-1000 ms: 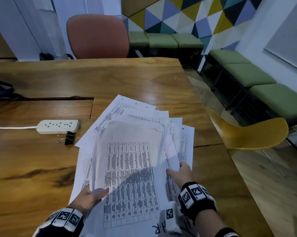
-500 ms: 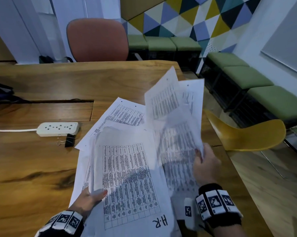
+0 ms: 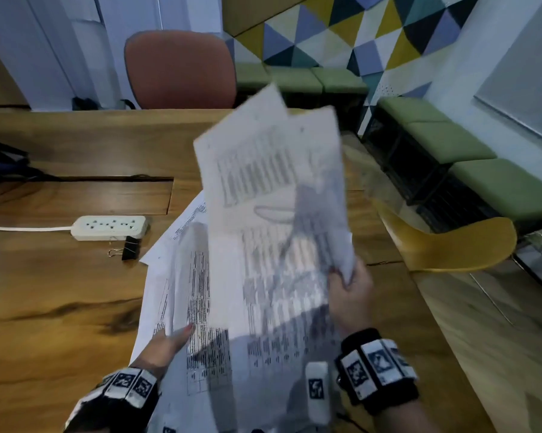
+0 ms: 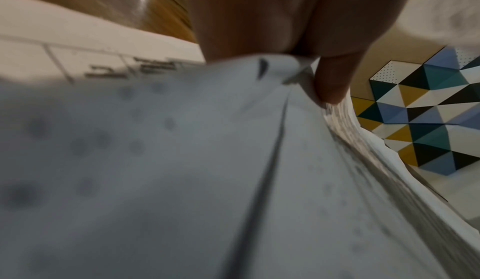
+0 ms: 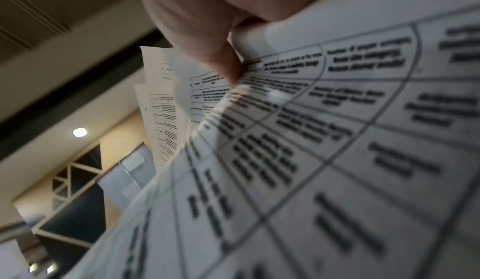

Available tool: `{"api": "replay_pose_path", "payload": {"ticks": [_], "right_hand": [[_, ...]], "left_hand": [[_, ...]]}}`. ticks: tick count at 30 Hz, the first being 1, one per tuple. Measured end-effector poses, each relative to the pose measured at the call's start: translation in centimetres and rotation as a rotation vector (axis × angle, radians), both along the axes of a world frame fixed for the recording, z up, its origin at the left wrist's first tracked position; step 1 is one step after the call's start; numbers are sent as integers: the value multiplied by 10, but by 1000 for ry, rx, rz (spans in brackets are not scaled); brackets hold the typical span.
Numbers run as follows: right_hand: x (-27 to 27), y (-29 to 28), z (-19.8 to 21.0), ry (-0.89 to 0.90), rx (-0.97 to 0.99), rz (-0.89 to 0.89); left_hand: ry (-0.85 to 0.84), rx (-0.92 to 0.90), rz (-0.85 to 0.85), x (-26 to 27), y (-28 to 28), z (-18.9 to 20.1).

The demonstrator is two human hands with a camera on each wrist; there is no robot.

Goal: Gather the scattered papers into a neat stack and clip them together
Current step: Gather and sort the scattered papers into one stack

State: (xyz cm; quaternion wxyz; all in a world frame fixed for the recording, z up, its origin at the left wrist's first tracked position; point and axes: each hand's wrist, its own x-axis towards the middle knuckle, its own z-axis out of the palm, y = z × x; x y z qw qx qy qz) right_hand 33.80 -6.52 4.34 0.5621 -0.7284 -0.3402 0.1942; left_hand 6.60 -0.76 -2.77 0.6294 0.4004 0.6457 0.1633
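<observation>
Table of broad, knotted brown wood fills the head view, and the task's papers sit over its middle toward five o'clock. Beyond its far edge at twelve o'clock stands a rust-red padded office chair; a mustard-yellow moulded plastic chair is at three o'clock.

The white printed sheets with tables lie fanned and uneven on the wood. A raised bundle of the same white sheets stands tilted above them, blurred, its corners splayed. The right hand pinches that bundle at its lower right edge, thumb on one face and fingers behind. The left hand lies near seven o'clock at the flat sheets' edge; the left wrist view shows a finger tucked against paper edges, but whether it pinches or only presses I cannot tell.

A white plastic power strip lies at ten o'clock, and just beside it the small black metal binder clip, untouched.

The risk, I judge, is in the one-corner pinch: loose sheets could slide out or crease, and the fan beneath could skew further if dragged.
</observation>
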Motion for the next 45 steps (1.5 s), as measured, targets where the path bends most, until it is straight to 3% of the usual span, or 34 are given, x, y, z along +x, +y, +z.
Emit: {"api": "replay_pose_path", "payload": {"ticks": [6, 8, 11, 14, 19, 25, 28, 34, 38, 40, 42, 43, 45], "right_hand": [[-15, -12, -59, 35, -396, 181], [-18, -14, -62, 27, -494, 292], [-22, -12, -67, -143, -650, 370], [-18, -7, -63, -230, -581, 233], [2, 9, -55, -172, -504, 34], [-13, 29, -55, -75, -556, 215], [-22, 28, -61, -140, -649, 307], [-15, 16, -66, -125, -670, 144], [-10, 10, -64, 108, -519, 186], [1, 4, -58, 336, -417, 172], [11, -4, -51, 649, -337, 265], [14, -7, -49, 751, -353, 337], [14, -10, -49, 771, -434, 437]], "left_hand": [[-126, -96, 96, 6, 7, 11], [-25, -64, 48, 8, 8, 9], [175, 26, -7, 10, 6, 5], [147, 92, -18, 6, 5, 1], [74, 85, 0, 3, 1, 2], [137, 14, -113, -9, 4, -22], [60, -67, 31, -1, 2, -3], [78, 73, -31, 10, -3, 10], [11, 35, -7, 4, -5, 13], [-45, 12, -45, 0, -3, 20], [-59, 17, -106, 0, 1, 29], [-91, 10, -123, 2, 1, 29], [-88, -20, -122, 16, -1, 35]]}}
